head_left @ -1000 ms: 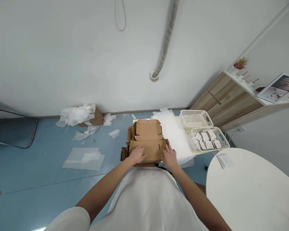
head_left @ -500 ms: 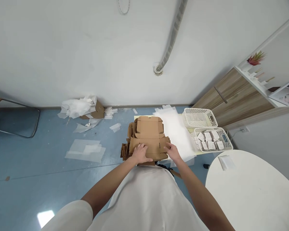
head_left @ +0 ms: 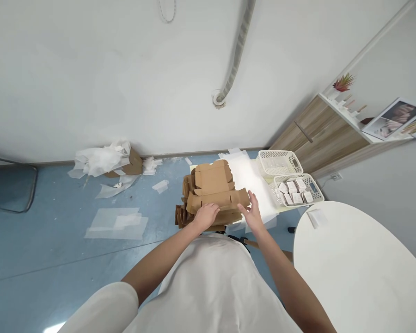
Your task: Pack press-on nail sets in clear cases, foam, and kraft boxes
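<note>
An unfolded brown cardboard box [head_left: 213,180] lies on top of a pile of flattened cardboard boxes [head_left: 186,188] in front of me. Its near panel is tilted up. My left hand [head_left: 206,216] grips the near edge of that panel, fingers close together. At the panel's right end, my right hand [head_left: 252,215] has its thumb and fingers around the flap, with the fingers somewhat spread. White sheet material [head_left: 254,182] lies right of the pile, just beyond my right hand.
Two white perforated baskets [head_left: 280,162] stand at the right; the nearer holds several small white packets [head_left: 296,198]. A round white table [head_left: 353,259] is at near right, with a clear packet [head_left: 317,218] on it. Wrapping scraps [head_left: 116,223] lie on the floor at left. A wooden cabinet [head_left: 314,125] stands behind.
The near panel of the cardboard box has been raised from lying flatter. My right hand has shifted around its right end, and my left hand has closed on its near edge. The view has turned slightly right.
</note>
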### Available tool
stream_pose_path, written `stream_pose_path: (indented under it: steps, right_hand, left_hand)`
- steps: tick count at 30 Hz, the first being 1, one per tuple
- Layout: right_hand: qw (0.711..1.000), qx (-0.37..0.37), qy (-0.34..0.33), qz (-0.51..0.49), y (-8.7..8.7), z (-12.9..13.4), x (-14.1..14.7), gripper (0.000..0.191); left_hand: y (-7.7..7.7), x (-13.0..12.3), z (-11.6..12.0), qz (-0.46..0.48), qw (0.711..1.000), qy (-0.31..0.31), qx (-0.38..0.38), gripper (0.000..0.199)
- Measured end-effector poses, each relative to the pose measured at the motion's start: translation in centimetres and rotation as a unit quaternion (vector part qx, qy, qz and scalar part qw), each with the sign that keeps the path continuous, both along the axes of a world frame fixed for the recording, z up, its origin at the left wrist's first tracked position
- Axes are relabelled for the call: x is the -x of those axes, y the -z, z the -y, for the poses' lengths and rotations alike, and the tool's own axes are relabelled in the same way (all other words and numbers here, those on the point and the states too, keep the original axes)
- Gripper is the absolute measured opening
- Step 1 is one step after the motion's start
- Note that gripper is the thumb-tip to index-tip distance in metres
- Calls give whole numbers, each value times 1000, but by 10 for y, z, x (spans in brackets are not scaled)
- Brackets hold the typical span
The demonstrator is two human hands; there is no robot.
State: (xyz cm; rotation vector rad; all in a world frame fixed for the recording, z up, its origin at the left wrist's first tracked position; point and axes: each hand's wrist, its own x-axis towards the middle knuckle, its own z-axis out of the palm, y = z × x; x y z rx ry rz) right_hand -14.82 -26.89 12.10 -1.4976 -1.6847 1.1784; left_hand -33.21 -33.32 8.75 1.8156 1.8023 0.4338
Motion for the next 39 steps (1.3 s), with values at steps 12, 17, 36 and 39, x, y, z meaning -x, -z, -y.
stream_pose_path:
  steps: [12,17,36,39]
  right_hand:
    - [955,233,75,-170,-24,22,9,74]
    - [966,230,33,-113,-33,21,16,52]
    - [951,160,183,-192,-39,47,-60,38]
    - [943,128,209,-225,-43,60,-85,36]
  left_hand:
    - [-20,0,12,66,991,0,-119,33]
    - [-17,-21,23,73,988,72,-117,30]
    - [0,11,24,347,894,-281,27,66]
    - [-15,-8,12,443,873,-196,61,50]
